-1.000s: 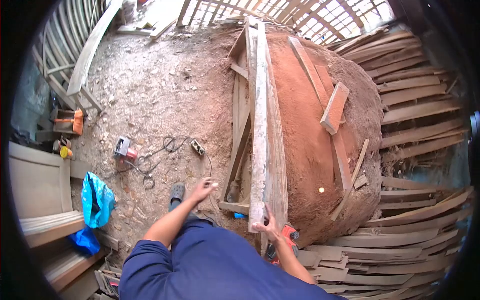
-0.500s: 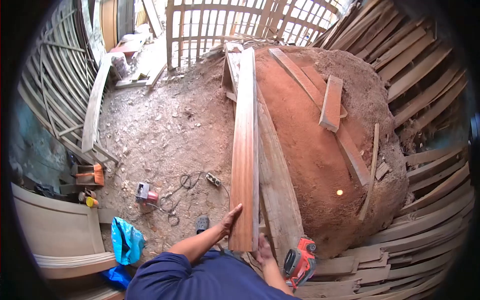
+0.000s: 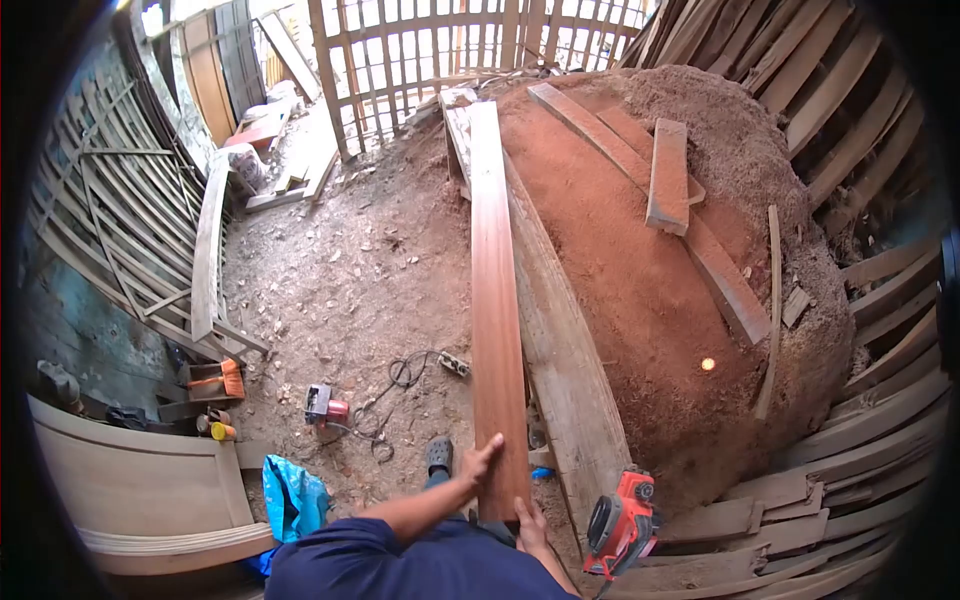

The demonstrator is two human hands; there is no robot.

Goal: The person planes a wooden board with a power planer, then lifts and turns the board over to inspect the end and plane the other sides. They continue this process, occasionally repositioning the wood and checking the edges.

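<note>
A long reddish-brown plank (image 3: pixel 493 300) runs away from my body, its smooth broad face up and its near end close to my waist. My left hand (image 3: pixel 480 462) grips its left edge, thumb over the top face. At the near right corner, my right hand (image 3: pixel 532 528) holds the plank with its fingers partly hidden. Under and to the right of the plank lies a wide, rough wooden beam (image 3: pixel 570 390). A red electric planer (image 3: pixel 622 522) rests at the beam's near end, right of my right hand.
A red and silver power tool (image 3: pixel 326 406) with a looped cable lies on the shaving-covered ground, near a socket strip (image 3: pixel 454 364). A reddish sawdust mound (image 3: pixel 640 300) bears loose timber pieces (image 3: pixel 668 175). A blue bag (image 3: pixel 292 498) stands left; stacked boards (image 3: pixel 800 500) line the right.
The plank has turned a little, so its pale right side face no longer shows. Both hands stay on its near end. The whole view has shifted slightly.
</note>
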